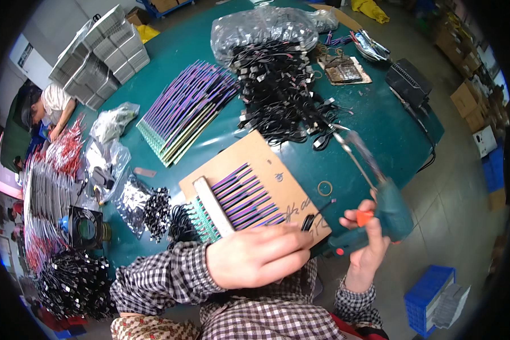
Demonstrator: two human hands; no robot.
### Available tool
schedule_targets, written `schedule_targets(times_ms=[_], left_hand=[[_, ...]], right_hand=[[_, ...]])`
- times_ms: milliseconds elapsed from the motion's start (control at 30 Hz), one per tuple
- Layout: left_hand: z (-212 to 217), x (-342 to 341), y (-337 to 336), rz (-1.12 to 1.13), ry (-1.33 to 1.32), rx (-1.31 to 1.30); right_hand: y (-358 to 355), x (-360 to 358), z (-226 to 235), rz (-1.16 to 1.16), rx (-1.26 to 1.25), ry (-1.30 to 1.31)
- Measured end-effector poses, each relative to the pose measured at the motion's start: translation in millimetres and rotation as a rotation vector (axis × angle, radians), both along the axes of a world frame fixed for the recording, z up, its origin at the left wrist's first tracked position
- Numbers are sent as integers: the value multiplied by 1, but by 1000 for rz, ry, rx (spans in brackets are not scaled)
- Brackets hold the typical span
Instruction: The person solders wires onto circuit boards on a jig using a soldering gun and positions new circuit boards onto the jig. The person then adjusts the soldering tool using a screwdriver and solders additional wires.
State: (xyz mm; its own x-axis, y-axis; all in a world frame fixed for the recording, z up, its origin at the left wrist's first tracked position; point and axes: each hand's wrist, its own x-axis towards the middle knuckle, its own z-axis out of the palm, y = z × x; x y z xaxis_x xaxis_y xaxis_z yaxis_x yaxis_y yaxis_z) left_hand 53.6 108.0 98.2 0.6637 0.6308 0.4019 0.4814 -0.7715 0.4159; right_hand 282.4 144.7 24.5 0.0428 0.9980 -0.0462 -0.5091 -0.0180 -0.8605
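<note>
In my right hand (365,238) is a teal soldering gun (394,212) with an orange trigger, its long metal tip reaching up beside the black cable pile. My left hand (260,255) is closed at the near edge of a brown cardboard sheet (249,153). A black cable (308,222) sticks out by its fingertips, with a thin end pointing right. On the cardboard lies a row of purple-and-black wires (249,198) joined to small green circuit boards (205,218). A pale bar (212,205) presses across them. My left hand hides part of the row.
A big heap of black cables (275,90) lies beyond the cardboard, with purple strips (190,102) left of it. A black box (408,84) stands far right. Bags of small parts (131,201) and a black fan (86,228) sit left. A person (54,107) works far left.
</note>
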Motion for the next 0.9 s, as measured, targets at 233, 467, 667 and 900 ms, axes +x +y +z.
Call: schedule_targets(times_ms=[233,467,667,900], left_hand=[[-29,-30,-75,102,-173,-63],[-32,-47,-123,311,-1176,-749],[-52,-34,-134,537,-1349,-1021],[-64,-42,-147,535,-1661,-1087]], right_hand=[[-17,-61,25,322,44,-256],[-49,-95,41,447,-5,-345],[-65,-125,41,660,202,-615],[-63,-130,36,632,85,-501]])
